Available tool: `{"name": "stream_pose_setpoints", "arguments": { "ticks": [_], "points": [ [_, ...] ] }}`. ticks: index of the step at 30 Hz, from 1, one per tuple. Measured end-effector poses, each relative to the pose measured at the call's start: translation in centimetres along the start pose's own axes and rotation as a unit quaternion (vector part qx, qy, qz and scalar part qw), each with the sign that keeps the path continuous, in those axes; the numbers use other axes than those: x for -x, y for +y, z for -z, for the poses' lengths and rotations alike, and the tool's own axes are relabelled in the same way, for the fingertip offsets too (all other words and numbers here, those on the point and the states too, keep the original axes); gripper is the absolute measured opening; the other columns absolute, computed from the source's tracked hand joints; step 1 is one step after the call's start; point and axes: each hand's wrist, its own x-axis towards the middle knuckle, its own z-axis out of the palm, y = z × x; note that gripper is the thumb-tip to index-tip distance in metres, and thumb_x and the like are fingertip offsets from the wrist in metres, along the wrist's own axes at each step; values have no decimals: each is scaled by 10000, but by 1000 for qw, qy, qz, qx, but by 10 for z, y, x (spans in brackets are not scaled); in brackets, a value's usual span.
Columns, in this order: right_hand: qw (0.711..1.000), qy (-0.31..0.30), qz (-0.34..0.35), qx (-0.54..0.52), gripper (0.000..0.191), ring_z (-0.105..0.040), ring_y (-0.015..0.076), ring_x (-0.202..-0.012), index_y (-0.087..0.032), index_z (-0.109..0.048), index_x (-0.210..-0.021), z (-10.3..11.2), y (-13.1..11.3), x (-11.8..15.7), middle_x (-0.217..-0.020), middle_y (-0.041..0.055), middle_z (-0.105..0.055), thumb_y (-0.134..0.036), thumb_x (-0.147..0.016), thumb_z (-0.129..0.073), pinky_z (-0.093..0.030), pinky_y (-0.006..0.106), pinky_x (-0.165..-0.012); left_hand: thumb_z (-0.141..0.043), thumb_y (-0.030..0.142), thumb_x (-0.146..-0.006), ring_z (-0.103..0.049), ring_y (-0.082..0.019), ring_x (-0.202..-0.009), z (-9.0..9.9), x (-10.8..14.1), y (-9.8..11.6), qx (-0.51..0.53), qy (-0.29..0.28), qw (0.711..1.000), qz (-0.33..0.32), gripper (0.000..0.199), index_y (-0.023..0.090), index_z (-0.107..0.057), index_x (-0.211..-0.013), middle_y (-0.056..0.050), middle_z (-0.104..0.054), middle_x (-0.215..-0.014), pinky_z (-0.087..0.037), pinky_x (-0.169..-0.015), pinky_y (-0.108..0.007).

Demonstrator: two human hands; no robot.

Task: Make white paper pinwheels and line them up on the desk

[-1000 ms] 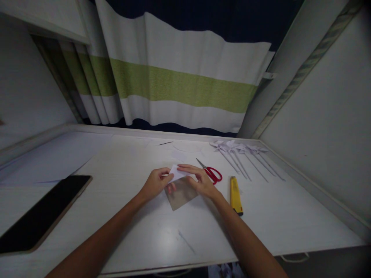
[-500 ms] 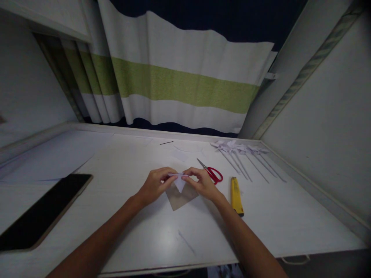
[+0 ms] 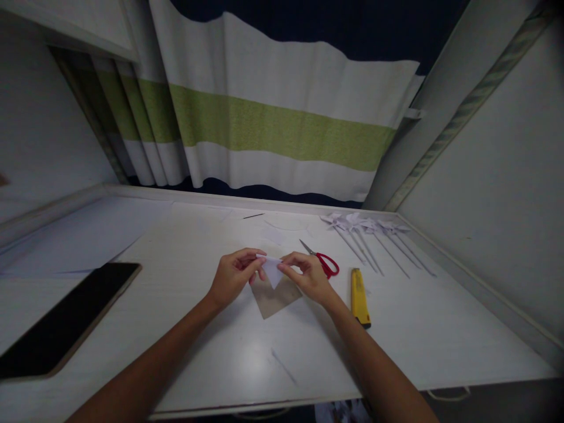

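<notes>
A small folded piece of white paper (image 3: 273, 274), its point facing down toward me, is pinched between both hands. My left hand (image 3: 234, 275) grips its upper left corner between thumb and fingers. At the upper right corner, my right hand (image 3: 308, 276) holds it in the same way. Below the paper lies a grey-brown square card (image 3: 273, 302) on the white table, partly covered by the paper and hands. Just beyond my right hand rest scissors with red handles (image 3: 326, 264), their blades pointing away to the left.
A yellow box cutter (image 3: 360, 298) lies right of my right forearm. Several paper flowers on thin stems (image 3: 365, 235) lie at the back right. To the left are a dark phone-like slab (image 3: 66, 323) and large white sheets (image 3: 79, 235). A thin black stick (image 3: 254, 215) lies at the back.
My left hand has shifted slightly up and its fingers have slid to the paper's corner, showing more of the folded paper. The right hand stays nearly in place. Everything on the table is unmoved.
</notes>
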Motion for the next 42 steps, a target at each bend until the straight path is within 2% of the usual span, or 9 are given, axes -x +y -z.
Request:
{"name": "stream_pose_setpoints", "arguments": {
  "ticks": [18, 29, 37, 39, 42],
  "points": [
    [1000, 2, 0, 13, 158, -557, 131, -632, -146, -580, -678, 0, 1, 1, -688, 49, -619, -288, -730, -536, -436, 243, -612, -572, 213, -684, -466, -67, -355, -2, 1, 7, 6, 17, 1000, 20, 136, 95, -612, -738, -4, -597, -468, -363, -349, -181],
    [1000, 9, 1, 15, 164, -563, 138, -627, -150, -593, -673, 0, 4, 0, -686, 51, -629, -301, -718, -547, -440, 250, -605, -583, 213, -677, -485, -79, -354, 0, 0, 5, 12, 8, 1000, 23, 142, 91, -615, -742, -11, -606, -465, -368, -337, -181],
    [998, -52, 4, 43, 176, -558, 122, -628, -155, -587, -661, 3, -4, 1, -671, 30, -619, -304, -732, -525, -420, 225, -592, -570, 233, -694, -430, -54, -322, 9, -2, 2, -38, -9, 999, 18, 142, 98, -610, -708, 0, -574, -422, -334, -328, -166],
    [998, -37, -7, 47, 228, -526, 105, -570, -158, -527, -562, 7, 1, 2, -594, 6, -579, -321, -722, -529, -394, 206, -528, -566, 243, -694, -415, -46, -311, 17, -5, 5, -41, 21, 999, 2, 146, 101, -598, -680, -11, -592, -469, -325, -314, -166],
    [996, 48, -37, 57, 379, -390, 63, -433, -175, -336, -429, 13, 13, 1, -435, -45, -403, -339, -718, -518, -305, 185, -425, -553, 259, -705, -362, -21, -303, 30, -11, 7, -56, 114, 991, -32, 161, 100, -569, -690, -56, -644, -625, -280, -288, -157]
  ]
}}
